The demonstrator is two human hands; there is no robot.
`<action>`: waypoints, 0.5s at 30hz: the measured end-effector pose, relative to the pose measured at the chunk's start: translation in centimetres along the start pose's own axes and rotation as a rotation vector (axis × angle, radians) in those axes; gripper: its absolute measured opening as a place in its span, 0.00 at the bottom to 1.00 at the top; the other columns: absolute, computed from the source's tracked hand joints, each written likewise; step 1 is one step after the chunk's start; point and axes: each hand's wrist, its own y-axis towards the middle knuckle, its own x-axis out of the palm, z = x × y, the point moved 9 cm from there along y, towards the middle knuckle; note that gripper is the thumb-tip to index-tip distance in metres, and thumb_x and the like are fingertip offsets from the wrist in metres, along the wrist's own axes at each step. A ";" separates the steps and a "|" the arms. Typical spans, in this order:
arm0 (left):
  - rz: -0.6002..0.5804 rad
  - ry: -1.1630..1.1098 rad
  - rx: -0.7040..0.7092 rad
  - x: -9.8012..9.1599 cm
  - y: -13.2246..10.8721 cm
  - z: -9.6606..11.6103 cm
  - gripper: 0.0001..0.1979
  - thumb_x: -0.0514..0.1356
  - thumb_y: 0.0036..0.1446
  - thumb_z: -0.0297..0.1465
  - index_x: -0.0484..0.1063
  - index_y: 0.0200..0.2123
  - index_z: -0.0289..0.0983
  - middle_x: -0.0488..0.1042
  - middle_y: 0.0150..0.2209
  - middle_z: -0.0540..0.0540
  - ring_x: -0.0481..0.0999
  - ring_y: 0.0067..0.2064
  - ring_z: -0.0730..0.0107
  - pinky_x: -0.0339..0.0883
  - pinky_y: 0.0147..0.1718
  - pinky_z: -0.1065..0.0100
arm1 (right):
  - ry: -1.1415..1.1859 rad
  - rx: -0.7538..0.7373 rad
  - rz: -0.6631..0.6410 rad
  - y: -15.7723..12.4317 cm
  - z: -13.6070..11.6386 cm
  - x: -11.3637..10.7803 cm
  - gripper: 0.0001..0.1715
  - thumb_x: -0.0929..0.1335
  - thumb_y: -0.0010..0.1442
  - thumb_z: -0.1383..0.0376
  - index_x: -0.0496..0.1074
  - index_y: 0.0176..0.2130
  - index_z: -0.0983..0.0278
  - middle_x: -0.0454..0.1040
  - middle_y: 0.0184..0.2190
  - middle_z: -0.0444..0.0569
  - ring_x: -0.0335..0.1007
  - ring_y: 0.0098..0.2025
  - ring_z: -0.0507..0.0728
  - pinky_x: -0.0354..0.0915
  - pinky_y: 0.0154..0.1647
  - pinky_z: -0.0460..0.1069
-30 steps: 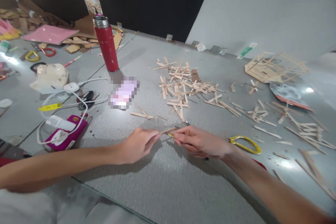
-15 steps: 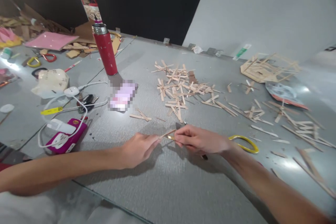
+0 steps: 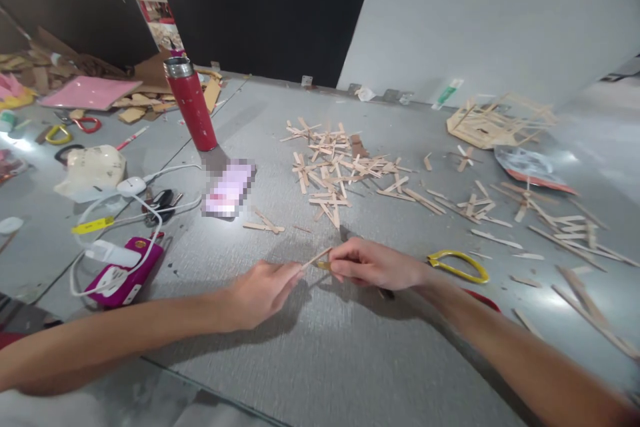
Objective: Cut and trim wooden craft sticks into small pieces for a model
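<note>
My left hand (image 3: 265, 293) pinches one end of a thin wooden craft stick (image 3: 316, 258), which slants up to the right. At the stick's far end my right hand (image 3: 373, 263) is closed around a slim tool (image 3: 324, 265) with a yellowish tip and a dark end behind the palm. Its exact kind is mostly hidden by the fingers. Both hands are just above the grey table (image 3: 320, 360). Beyond them lies a loose pile of craft sticks (image 3: 337, 167), with a few more sticks (image 3: 265, 222) left of it.
Yellow-handled scissors (image 3: 460, 267) lie beside my right wrist. At the left are a red bottle (image 3: 193, 107), a phone (image 3: 230, 188), a purple power strip (image 3: 127, 273) with white cables, and keys (image 3: 161, 203). A stick frame (image 3: 480, 127) and a plastic packet (image 3: 533, 170) sit at the right.
The view has shifted slightly, so most things on the table appear a little further left. The right hand's grip has turned a little; both hands keep hold of the stick and the tool.
</note>
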 end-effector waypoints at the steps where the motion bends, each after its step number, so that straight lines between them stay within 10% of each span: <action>1: 0.004 -0.010 -0.011 0.0 0.0 0.0 0.16 0.47 0.73 0.35 0.70 0.37 0.39 0.64 0.23 0.53 0.61 0.22 0.74 0.55 0.24 0.72 | 0.008 0.004 -0.003 0.0 0.0 -0.2 0.26 0.67 0.64 0.45 0.69 0.27 0.62 0.58 0.17 0.36 0.50 0.19 0.49 0.50 0.22 0.46; 9: 0.080 -0.062 -0.068 -0.6 0.5 -0.7 0.16 0.46 0.73 0.35 0.64 0.32 0.39 0.59 0.22 0.56 0.55 0.22 0.76 0.54 0.24 0.73 | 0.033 0.070 0.536 0.4 0.3 3.7 0.27 0.55 0.71 0.45 0.60 0.29 0.59 0.55 0.19 0.38 0.51 0.21 0.51 0.50 0.23 0.48; 15: 0.046 -0.088 -0.032 -0.6 0.5 -0.1 0.14 0.47 0.73 0.33 0.66 0.35 0.38 0.62 0.24 0.55 0.59 0.24 0.75 0.55 0.26 0.72 | -0.030 0.039 0.247 0.2 -0.6 0.4 0.28 0.63 0.67 0.45 0.62 0.25 0.60 0.54 0.18 0.37 0.49 0.21 0.50 0.48 0.23 0.47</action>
